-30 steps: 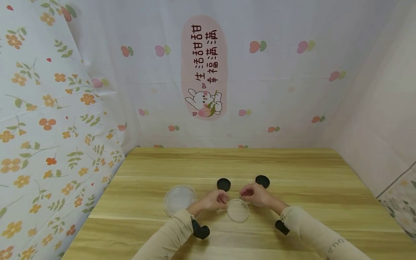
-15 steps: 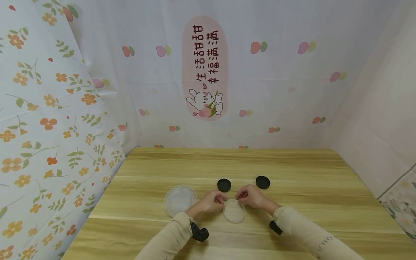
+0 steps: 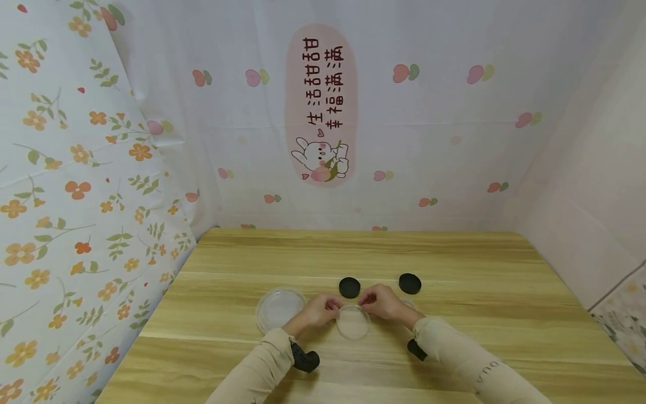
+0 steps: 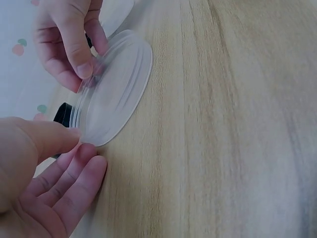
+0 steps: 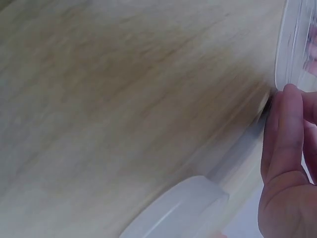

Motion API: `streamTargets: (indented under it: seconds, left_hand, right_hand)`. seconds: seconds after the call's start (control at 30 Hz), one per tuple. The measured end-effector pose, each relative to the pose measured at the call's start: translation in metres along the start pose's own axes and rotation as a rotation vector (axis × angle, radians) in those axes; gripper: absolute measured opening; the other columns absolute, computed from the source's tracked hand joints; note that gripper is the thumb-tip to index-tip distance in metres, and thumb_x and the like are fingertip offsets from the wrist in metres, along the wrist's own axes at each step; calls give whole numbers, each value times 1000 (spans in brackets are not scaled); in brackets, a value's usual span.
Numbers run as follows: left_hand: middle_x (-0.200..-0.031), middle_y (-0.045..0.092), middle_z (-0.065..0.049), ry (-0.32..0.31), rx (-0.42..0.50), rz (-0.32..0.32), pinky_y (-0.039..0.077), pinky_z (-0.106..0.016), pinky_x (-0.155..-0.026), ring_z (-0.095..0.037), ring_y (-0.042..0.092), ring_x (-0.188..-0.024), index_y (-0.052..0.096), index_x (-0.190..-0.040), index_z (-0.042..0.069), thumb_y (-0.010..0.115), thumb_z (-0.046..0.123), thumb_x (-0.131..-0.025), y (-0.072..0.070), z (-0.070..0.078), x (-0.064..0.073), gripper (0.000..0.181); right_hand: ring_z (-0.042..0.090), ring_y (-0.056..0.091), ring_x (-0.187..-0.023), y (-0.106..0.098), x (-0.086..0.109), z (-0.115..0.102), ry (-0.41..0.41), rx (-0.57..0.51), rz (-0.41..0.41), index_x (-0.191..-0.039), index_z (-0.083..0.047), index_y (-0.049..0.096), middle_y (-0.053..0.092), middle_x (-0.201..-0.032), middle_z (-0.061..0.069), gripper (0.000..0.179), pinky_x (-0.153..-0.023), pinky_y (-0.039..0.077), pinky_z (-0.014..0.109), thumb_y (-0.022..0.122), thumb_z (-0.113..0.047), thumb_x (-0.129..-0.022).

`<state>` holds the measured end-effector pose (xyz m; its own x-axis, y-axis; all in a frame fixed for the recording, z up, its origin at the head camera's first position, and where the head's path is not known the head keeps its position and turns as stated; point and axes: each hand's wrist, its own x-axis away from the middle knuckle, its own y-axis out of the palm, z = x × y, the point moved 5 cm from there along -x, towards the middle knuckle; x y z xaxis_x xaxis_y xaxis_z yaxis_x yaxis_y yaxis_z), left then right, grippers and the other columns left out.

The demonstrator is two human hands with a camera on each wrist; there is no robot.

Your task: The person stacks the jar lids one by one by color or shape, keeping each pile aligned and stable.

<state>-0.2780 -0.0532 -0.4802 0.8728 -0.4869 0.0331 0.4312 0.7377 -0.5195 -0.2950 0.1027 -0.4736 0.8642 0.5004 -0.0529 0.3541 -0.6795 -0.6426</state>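
A shallow, round clear plastic lid (image 3: 353,323) with ridged rings is tilted over the wooden table, between my two hands. My left hand (image 3: 321,311) pinches its left edge; in the left wrist view the thumb lies on the rim of the lid (image 4: 121,89) with the fingers below. The right hand (image 3: 384,302) pinches the far right edge between thumb and fingers. From the right wrist, fingertips of the right hand (image 5: 287,158) show right at the rim of the lid (image 5: 291,44).
Two black discs (image 3: 350,287) (image 3: 410,283) lie just beyond the hands. A larger clear round container (image 3: 280,308) sits left of the left hand. Another clear round piece (image 3: 410,304) is partly hidden behind the right wrist. A printed cloth (image 3: 434,146) hangs behind the table (image 3: 252,252).
Both hands and the lid have moved left across the table. The right black disc is now uncovered, and the clear piece behind the right wrist has come into view.
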Motion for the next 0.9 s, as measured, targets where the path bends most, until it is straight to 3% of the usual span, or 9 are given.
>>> streamTargets:
  seconds: [0.4,0.73,0.9]
  left_hand:
    - [-73,58,-11,-12,13,57,46,-20,-47,-11,52,-59,61,-94,-9,52,-10,-78,1,-1,0,18]
    - [-70,56,-11,-29,32,93,48,-23,-47,-14,52,-58,60,-94,-10,48,-11,-79,2,0,1,19]
    - [-72,57,-13,-21,85,121,50,-28,-48,-20,55,-59,60,-94,-9,50,-8,-80,3,-6,0,18]
  right_hand:
    - [10,52,-53,2,-2,5,60,-30,31,-76,4,63,60,-66,4,6,-46,45,20,65,-1,-77]
    - [12,56,-56,4,0,9,130,-138,-20,-81,5,62,59,-69,4,6,-50,50,27,64,3,-75]
    - [11,56,-56,6,1,8,121,-156,-32,-80,6,61,58,-68,3,8,-50,50,27,65,6,-73]
